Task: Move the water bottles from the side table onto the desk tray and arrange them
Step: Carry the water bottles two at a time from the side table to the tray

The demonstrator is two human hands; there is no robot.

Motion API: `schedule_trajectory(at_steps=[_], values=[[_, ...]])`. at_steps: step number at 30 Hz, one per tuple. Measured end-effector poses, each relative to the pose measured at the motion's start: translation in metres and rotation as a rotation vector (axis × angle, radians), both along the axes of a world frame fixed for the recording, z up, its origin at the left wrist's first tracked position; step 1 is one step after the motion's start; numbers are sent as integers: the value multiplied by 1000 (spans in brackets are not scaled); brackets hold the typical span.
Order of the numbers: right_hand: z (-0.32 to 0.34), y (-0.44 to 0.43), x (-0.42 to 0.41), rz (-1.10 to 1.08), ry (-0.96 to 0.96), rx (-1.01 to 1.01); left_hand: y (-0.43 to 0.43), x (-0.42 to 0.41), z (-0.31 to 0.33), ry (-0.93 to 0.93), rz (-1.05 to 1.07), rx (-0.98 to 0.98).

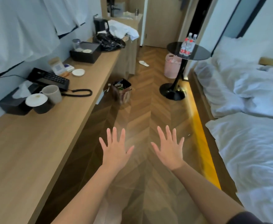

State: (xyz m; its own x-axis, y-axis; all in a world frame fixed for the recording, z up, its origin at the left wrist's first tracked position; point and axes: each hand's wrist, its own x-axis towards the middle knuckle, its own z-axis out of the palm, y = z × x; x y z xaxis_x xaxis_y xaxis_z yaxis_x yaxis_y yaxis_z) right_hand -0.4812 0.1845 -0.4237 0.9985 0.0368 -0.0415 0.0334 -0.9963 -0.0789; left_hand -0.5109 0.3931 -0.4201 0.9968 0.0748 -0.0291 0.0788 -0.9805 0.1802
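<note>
Clear water bottles (188, 45) with red labels stand close together on a round black side table (200, 52) far ahead on the right, beside the bed. A black tray (77, 56) with small white lids and a glass in it sits on the long wooden desk (35, 146) along the left wall. My left hand (115, 149) and my right hand (169, 147) are stretched out in front of me over the floor, palms down, fingers spread, holding nothing. Both are far from the bottles and the tray.
On the desk are a black tissue box (14, 101), two mugs (44, 98), a black telephone (49, 79), a small white dish (78, 72), a black bag (110, 42), a kettle (100, 25) and a white cloth. A paper bag (122, 91) and pink bin (172, 66) stand on the floor. A bed (253, 126) fills the right.
</note>
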Motion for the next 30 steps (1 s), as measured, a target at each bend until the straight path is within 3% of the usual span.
schedule_trajectory(at_steps=[9,30], values=[[-9,-45,31,-135,60,-26,-43,51,1,14,-126,-11],[3,-219,203,-37,55,45,-208,203,-1,67,68,-151]])
